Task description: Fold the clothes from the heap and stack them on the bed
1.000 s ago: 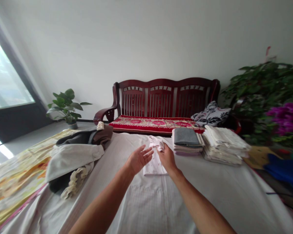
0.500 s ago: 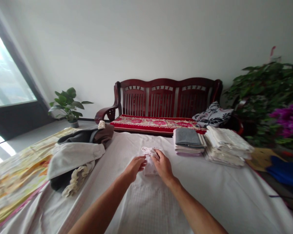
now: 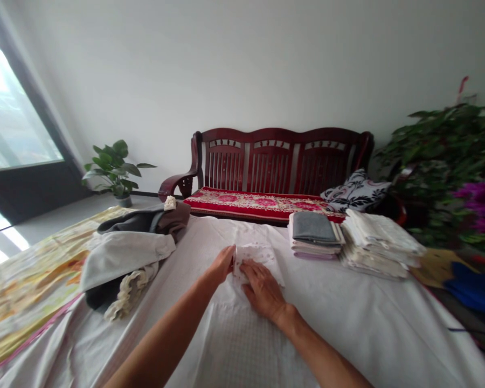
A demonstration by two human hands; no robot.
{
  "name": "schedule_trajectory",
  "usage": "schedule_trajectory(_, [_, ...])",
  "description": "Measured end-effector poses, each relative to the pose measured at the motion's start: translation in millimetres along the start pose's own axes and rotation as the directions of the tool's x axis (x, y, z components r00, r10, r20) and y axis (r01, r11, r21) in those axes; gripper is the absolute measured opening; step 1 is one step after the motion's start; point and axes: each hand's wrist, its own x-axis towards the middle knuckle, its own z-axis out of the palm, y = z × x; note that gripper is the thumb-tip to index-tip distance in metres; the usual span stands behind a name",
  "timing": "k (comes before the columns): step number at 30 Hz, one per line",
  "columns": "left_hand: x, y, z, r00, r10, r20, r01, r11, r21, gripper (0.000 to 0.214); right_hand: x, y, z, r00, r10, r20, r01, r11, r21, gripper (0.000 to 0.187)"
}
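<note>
A small pale pink patterned cloth (image 3: 262, 254) lies folded on the white sheet (image 3: 347, 318) in front of me. My right hand (image 3: 262, 290) presses flat on its near part with the fingers stretched out. My left hand (image 3: 222, 263) is at the cloth's left edge, fingers curled onto the fabric there. To the right of the cloth stand a stack of folded cloths with a grey one on top (image 3: 314, 233) and a taller stack of white folded cloths (image 3: 378, 241).
A heap of unfolded clothes, grey, brown and cream (image 3: 129, 250), lies to the left. A yellow patterned sheet (image 3: 28, 285) covers the far left. Beyond are a dark wooden bench with a red cushion (image 3: 267, 178), a patterned pillow (image 3: 353, 194), a potted plant (image 3: 113, 170) and large plants (image 3: 452, 167) at right.
My right hand held the small cloth up; both hands have brought it down onto the sheet. The right hand now lies flat on it and the left grips its left edge.
</note>
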Motion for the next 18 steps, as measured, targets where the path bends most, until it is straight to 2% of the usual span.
schedule_trajectory(5, [-8, 2, -1.2, 0.995, -0.006, -0.099, 0.016, 0.995, 0.101, 0.068, -14, 3, 0, 0.997, 0.047, 0.066, -0.040, 0.995, -0.093, 0.058])
schedule_trajectory(8, [-18, 4, 2.1, 0.995, -0.027, -0.096, 0.040, 0.991, 0.126, 0.078, -18, 6, -4, 0.990, 0.048, 0.134, -0.035, 0.995, -0.097, 0.059])
schedule_trajectory(10, [-24, 7, 4.2, 0.996, -0.057, -0.068, 0.066, 0.989, 0.133, 0.074, -18, 7, -4, 0.985, 0.057, 0.162, -0.045, 0.996, -0.081, 0.064])
schedule_trajectory(13, [-30, 12, 9.2, 0.994, -0.109, -0.017, 0.111, 0.986, 0.126, 0.053, -15, 6, 1, 0.988, 0.080, 0.134, -0.074, 0.996, -0.049, 0.076])
schedule_trajectory(16, [-31, 17, 18.9, 0.991, -0.131, 0.024, 0.129, 0.989, 0.066, 0.025, -9, 5, 5, 0.991, 0.131, 0.012, -0.132, 0.991, 0.005, 0.084])
schedule_trajectory(18, [-32, 23, 27.4, 0.991, -0.125, 0.045, 0.125, 0.992, 0.010, 0.013, -1, 6, 1, 0.974, 0.212, -0.085, -0.204, 0.975, 0.086, 0.079])
